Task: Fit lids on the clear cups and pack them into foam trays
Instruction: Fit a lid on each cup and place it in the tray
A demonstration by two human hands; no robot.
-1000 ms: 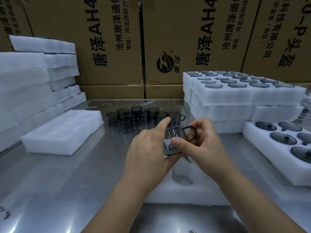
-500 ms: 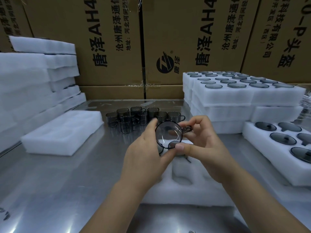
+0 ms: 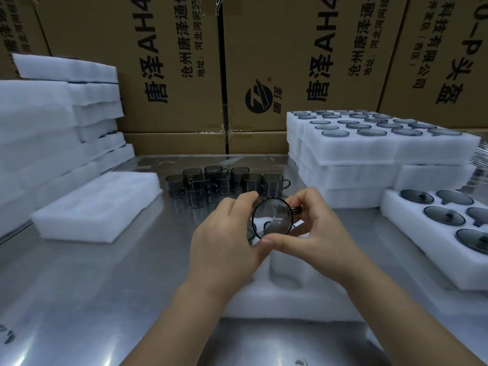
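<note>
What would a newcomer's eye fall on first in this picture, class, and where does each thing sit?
First, the clear cup held up at the centre, round rim facing the camera, gripped by the left hand and right hand. Behind it a cluster of cups stands on the steel table. On the right rise stacked foam trays filled with dark lids, with printed cartons along the back.

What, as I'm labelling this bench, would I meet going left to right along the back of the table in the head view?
Tall stack of foam trays → single empty foam tray → cluster of loose cups → stack of filled foam trays.
</note>
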